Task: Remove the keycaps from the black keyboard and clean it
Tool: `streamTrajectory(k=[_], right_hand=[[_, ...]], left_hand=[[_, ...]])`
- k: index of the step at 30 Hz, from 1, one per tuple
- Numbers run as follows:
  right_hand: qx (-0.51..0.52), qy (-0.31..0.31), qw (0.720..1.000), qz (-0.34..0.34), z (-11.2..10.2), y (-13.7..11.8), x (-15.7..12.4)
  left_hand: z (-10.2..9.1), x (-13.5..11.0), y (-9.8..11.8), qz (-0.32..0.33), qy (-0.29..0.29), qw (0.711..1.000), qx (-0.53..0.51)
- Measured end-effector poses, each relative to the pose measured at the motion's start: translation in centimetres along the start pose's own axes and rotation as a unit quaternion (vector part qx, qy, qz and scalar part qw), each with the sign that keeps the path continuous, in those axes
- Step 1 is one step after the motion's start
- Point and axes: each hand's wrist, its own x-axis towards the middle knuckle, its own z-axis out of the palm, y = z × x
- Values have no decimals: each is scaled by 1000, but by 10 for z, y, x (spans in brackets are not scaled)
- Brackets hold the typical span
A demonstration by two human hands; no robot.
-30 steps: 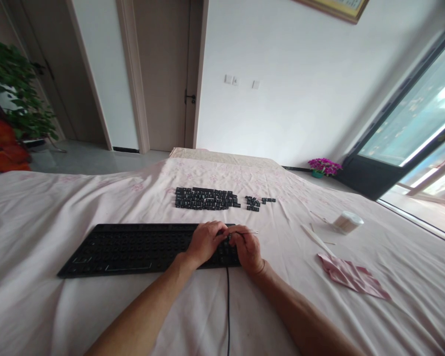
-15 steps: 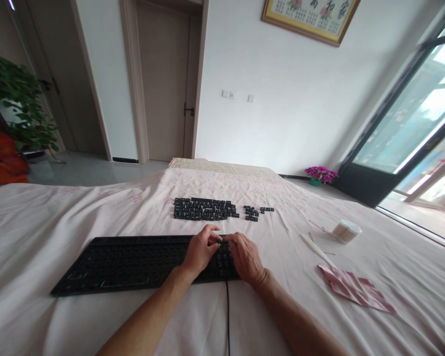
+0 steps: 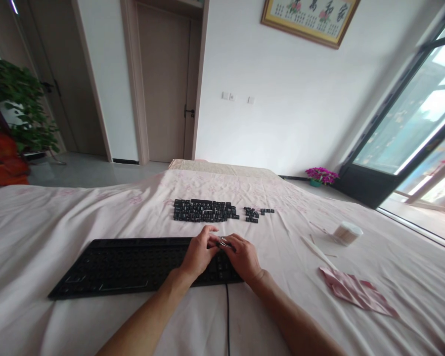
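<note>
A black keyboard (image 3: 126, 264) with its keycaps off lies on a pale pink sheet. Both my hands rest over its right end. My left hand (image 3: 199, 252) has its fingers curled and pinched toward my right hand (image 3: 244, 256), which grips a thin metal tool (image 3: 226, 243) that looks like a keycap puller or tweezers. Rows of removed black keycaps (image 3: 203, 210) lie beyond the keyboard, with a smaller cluster (image 3: 257, 213) to their right. The keyboard's cable (image 3: 228, 316) runs toward me between my arms.
A round tub of cotton swabs (image 3: 346, 232) stands at the right, with loose swabs (image 3: 317, 249) and a pink cloth (image 3: 358, 291) nearby. The sheet (image 3: 59, 212) covers a wide surface. A door, a potted plant and a sliding glass door lie beyond.
The camera tilted upward, showing more wall and the framed picture. My hands stayed at the keyboard's right end and drew closer together; the metal tool now sits between my fingertips.
</note>
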Motion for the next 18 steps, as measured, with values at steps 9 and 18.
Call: streamTrajectory(k=[9,18], right_hand=[[51,36,996,70,-9,36,12],[-105,63,934,337,-77,167,39]], left_hand=[[2,-1,5,-3,-1,999,53],[3,-2,3,5,-7,996,92]])
